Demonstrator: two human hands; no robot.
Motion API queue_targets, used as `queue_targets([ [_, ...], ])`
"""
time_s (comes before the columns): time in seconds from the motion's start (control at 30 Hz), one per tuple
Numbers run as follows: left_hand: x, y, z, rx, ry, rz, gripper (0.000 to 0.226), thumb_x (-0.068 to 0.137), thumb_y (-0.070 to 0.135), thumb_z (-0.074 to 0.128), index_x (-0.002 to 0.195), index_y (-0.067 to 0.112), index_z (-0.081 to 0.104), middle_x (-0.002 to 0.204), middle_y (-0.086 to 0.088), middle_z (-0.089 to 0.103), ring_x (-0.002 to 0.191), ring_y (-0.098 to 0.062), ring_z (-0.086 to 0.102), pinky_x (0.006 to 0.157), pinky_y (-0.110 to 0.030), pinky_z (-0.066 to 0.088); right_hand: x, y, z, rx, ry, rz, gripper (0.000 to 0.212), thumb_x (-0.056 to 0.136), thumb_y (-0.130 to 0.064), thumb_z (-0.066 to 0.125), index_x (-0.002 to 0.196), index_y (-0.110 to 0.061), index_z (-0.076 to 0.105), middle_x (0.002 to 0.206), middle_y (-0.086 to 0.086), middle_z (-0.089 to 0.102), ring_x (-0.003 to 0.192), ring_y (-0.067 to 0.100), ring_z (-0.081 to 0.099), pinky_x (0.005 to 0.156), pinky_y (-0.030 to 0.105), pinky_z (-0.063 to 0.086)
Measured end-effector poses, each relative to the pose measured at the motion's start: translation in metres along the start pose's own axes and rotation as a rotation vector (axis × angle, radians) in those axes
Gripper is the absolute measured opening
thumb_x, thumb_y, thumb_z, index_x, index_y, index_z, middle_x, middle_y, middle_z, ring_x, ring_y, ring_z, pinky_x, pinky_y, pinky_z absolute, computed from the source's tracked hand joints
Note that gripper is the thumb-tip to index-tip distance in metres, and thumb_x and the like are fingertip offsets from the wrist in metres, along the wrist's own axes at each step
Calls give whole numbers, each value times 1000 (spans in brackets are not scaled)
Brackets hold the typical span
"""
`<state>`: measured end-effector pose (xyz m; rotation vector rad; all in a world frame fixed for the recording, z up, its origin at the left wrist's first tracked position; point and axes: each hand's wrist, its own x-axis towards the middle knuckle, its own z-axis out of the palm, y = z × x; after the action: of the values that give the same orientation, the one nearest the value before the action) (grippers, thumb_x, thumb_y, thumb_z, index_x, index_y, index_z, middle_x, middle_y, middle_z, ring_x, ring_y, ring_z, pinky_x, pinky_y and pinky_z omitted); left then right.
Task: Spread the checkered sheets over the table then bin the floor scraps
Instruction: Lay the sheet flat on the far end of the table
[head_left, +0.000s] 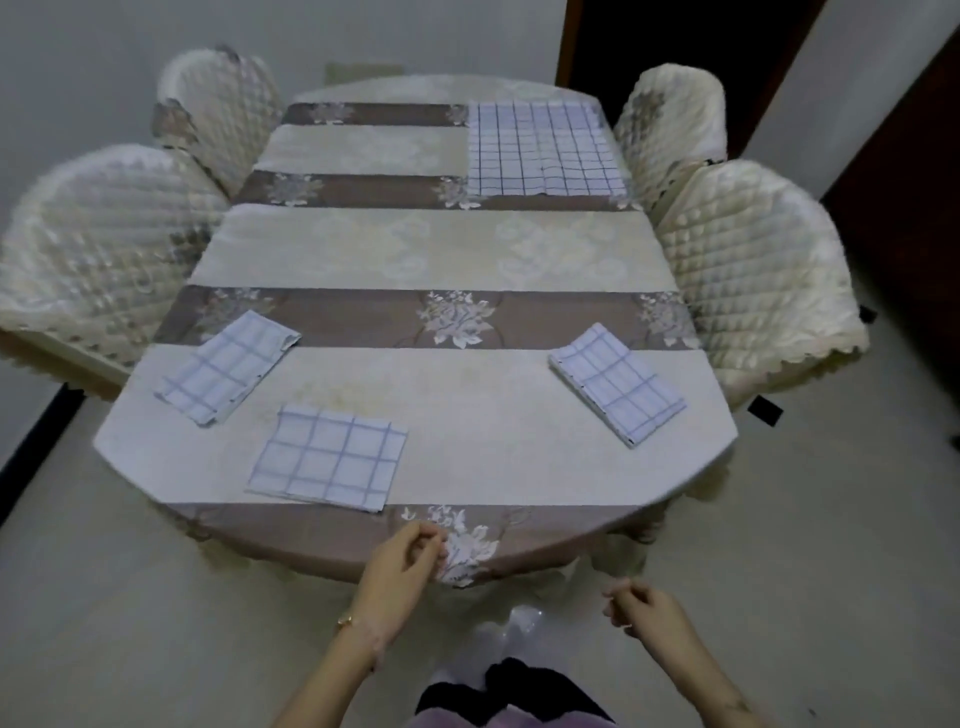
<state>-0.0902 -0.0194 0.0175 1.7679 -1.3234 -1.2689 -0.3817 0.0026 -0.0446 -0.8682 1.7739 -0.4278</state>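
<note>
While both grips hang at the 6 o'clock edge of the counter (467, 249), stock stands as follows.

Item 1: opened sheet (545, 150), checkered, laid flat at 1 o'clock on the far end. Counted as done.

Item 2: left folded sheet (226, 366), at 9 o'clock, lying aslant. Not yet spread.

Item 3: near folded sheet (327, 460), at 7 o'clock, closest to me and just beyond my left grip (410, 558). Not yet spread; by my reckoning the next to take.

Item 4: right folded sheet (618, 382), at 3 o'clock, aslant, well apart from the others. Not yet spread.

Item 5: left grip, fingers loosely curled above the counter's edge, nothing in it that I can see.

Item 6: right grip (641, 603), fingers loosely curled, off the counter at 5 o'clock, likewise empty.

Item 7: floor scraps. A pale glossy patch (519, 623) by my feet may be one; I cannot tell. No bin in sight.

Tally: one sheet of four spread, and I judge the floor work unstarted.
</note>
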Motion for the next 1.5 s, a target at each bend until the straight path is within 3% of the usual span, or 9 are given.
queue_targets([
  [0.23,38,16,13,735,51,416,29,83,8,62,111,9,68,111,-4,69,103,-24,65,91,-33,51,31,-99,-54,-69,327,-345,15,86,-13,61,99,-16,68,95,0,70,89,15,64,83,31,51],
  [0.3,45,17,19,849,48,445,31,77,14,64,107,7,71,110,-9,71,100,-28,69,83,-42,55,50,-118,-64,-147,365,-366,27,86,-14,61,113,-12,64,111,6,68,101,21,62,93,33,47],
  [0.43,55,18,27,982,-57,329,53,88,33,31,134,15,52,145,-4,45,133,-27,45,108,-42,36,84,-135,-68,-452,317,-441,49,85,-23,65,130,-9,53,135,8,54,124,25,49,105,33,36],
  [0.53,54,15,27,1023,-116,313,51,89,35,30,113,14,70,124,-5,66,110,-26,65,88,-45,52,100,-139,-69,-408,424,-424,48,89,-26,58,132,-9,51,140,9,49,128,27,43,106,35,35],
  [0.67,51,14,23,1031,-89,314,75,99,41,1,110,18,72,118,0,69,105,-21,68,82,-42,55,116,-147,-82,-461,503,-368,43,92,-24,53,130,-5,51,136,12,52,126,33,42,101,39,37],
  [0.9,53,11,25,1013,-73,283,76,98,40,-2,113,21,70,122,4,67,110,-18,66,85,-40,54,126,-152,-96,-403,505,-260,50,83,-18,65,130,-7,52,128,16,55,121,36,46,96,46,45],
  [1.07,59,-1,28,960,-72,342,86,88,56,-12,137,20,49,148,3,41,137,-24,39,112,-45,26,122,-146,-98,-116,370,-183,17,78,-14,70,85,1,66,76,16,63,81,24,56,67,32,43],
  [1.33,57,3,27,875,-95,290,49,100,32,29,148,25,25,159,7,13,148,-13,9,119,-30,3,75,-131,-78,458,160,-209,8,81,-10,69,87,-15,69,83,5,73,71,18,68,65,29,57],
  [1.5,36,35,22,340,-35,184,42,96,28,46,137,22,43,145,4,43,129,-15,44,107,-29,36,32,-128,-54,710,-28,-230,21,85,-7,65,106,-7,66,99,9,75,92,24,70,71,30,58],
])
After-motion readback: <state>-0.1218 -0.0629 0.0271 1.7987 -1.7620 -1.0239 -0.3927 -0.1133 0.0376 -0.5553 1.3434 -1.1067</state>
